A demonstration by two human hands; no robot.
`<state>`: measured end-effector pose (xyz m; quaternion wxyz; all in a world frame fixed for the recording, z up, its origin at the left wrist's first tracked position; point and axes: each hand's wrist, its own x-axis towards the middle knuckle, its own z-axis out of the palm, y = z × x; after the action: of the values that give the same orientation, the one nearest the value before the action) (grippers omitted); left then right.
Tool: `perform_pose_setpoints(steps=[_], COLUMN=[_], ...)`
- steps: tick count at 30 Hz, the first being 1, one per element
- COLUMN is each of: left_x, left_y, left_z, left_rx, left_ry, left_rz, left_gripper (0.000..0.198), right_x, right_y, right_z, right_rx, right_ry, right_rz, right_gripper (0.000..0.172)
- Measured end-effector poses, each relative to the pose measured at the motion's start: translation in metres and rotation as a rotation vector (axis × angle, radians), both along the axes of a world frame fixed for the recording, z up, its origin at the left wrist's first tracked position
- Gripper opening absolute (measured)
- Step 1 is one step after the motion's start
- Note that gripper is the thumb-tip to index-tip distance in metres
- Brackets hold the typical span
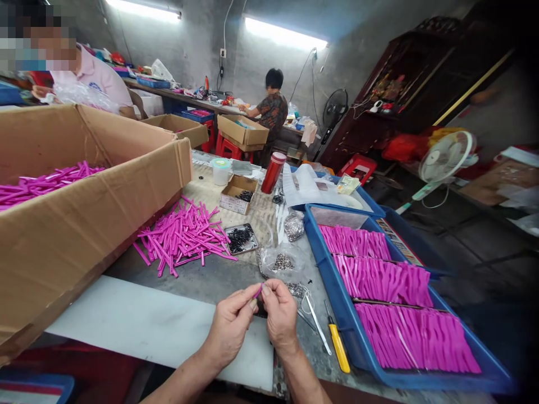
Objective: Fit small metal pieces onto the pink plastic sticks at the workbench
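Where the left hand and the right hand meet over the near edge of the worktop, their fingertips pinch together on a small pink piece. Only its tip shows between the thumbs, and the rest is covered by the fingers. Something dark sits just under the pinch, too hidden to tell what it is. Both forearms run out of the bottom of the view.

A white board lies under the hands along that near edge. A large cardboard box, cut off at the left edge, holds pink sticks, and a loose pile of pink sticks spreads mid-worktop beside it. Along the right edge a blue tray carries rows of pink pieces. A yellow-handled screwdriver and tweezers lie between the tray and the right hand. A metal tin of tiny black parts, too small to make out, sits past the hands. A red flask stands toward the far edge.

Beyond are grey walls with strip lights, a dark wooden cabinet, a white fan on the floor, and two other people seated at benches.
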<state>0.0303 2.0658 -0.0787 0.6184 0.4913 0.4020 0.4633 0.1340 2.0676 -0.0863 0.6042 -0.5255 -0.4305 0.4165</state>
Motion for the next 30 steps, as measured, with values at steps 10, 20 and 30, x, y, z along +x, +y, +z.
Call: perform_pose_setpoints(steps=[10,20,30], left_x=[0.003,0.002,0.002], left_y=[-0.001,-0.001,0.002], left_z=[0.01,0.008,0.008], left_rx=[0.007,0.006,-0.042], left_ry=[0.01,0.031,0.006], left_rz=[0.032,0.021,0.014], left_gripper=[0.034,0.038,0.038], right_x=[0.001,0.004,0.0], right_y=[-0.001,-0.002,-0.002], right_z=[0.001,-0.005,-0.001], right_rx=[0.039,0.074,0.024], right_ry=[-0.025,-0.178,-0.058], right_rz=[0.004,-0.048,0.038], right_gripper=[0.024,0.02,0.02])
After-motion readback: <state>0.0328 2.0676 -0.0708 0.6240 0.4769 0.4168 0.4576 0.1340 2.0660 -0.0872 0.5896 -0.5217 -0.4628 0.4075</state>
